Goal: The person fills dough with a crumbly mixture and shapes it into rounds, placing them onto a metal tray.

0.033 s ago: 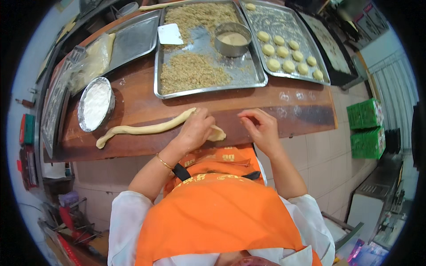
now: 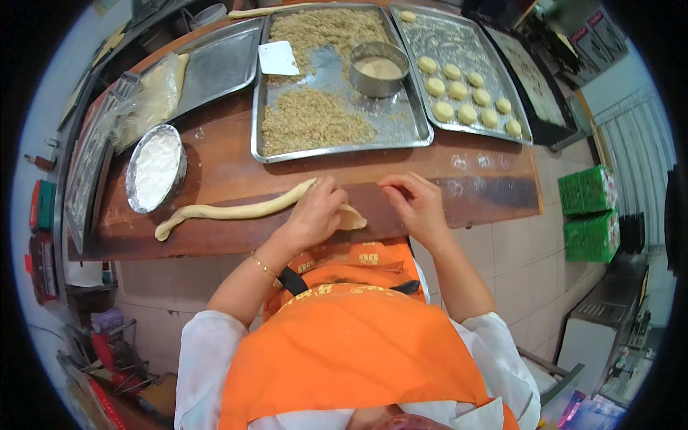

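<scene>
My left hand is closed over the right end of a long pale dough rope, which curves leftward along the wooden table. A flattened bit of dough shows beside its fingers. Just to its right, my right hand has its thumb and fingertips drawn together above the table; whatever they hold, if anything, is too small to make out. A bowl of white flour stands left of the rope.
Beyond my hands sit a tray of crumbly filling with a white scraper and metal ring, a tray of dough rounds, and a left tray near bagged dough. Green crates stand right.
Both hands sit almost where they were, with my right fingertips shifted very slightly left and up. The dough rope lies much the same.
</scene>
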A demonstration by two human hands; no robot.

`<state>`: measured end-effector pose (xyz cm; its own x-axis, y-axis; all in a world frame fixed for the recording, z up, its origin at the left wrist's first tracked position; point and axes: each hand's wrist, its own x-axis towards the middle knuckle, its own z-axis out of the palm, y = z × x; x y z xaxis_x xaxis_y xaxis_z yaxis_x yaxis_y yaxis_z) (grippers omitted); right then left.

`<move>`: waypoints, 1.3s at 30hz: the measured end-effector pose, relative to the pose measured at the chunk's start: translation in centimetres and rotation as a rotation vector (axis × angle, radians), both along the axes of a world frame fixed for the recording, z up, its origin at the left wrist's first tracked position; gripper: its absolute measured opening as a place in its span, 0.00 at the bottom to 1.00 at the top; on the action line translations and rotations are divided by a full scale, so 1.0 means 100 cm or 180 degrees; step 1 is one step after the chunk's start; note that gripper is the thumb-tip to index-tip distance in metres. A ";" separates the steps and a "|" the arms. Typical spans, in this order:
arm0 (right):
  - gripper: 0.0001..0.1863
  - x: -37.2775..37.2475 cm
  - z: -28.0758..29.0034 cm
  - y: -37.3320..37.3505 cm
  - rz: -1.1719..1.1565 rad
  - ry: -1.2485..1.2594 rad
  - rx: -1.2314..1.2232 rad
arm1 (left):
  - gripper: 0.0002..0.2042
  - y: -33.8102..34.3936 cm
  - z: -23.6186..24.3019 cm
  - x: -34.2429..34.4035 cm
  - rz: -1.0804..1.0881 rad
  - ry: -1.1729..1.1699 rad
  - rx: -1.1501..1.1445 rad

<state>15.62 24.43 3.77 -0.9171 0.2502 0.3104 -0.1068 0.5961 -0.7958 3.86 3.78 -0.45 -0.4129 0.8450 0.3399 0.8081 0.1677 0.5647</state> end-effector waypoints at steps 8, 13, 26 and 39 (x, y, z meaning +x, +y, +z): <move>0.13 -0.162 -0.011 0.005 0.0462 -0.0990 0.0991 | 0.18 -0.028 0.032 -0.010 -0.0223 -0.5404 0.2525; 0.20 -0.226 -0.055 -0.007 0.0887 -0.1095 0.1476 | 0.16 -0.033 0.009 -0.020 -0.0011 -0.5783 0.3108; 0.23 -0.256 -0.055 -0.053 0.1461 -0.0654 0.2918 | 0.14 -0.040 -0.019 -0.032 0.0542 -0.6029 0.3241; 0.16 -0.272 -0.053 -0.024 -0.0023 -0.1708 -0.3693 | 0.12 -0.042 -0.011 -0.037 0.0649 -0.5888 0.3182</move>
<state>-11.55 22.00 -1.50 -0.8564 0.1302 -0.4996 0.3885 -0.4746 -0.7898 0.17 -0.38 -1.51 -0.7592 0.5901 -0.2745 -0.6462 -0.6334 0.4257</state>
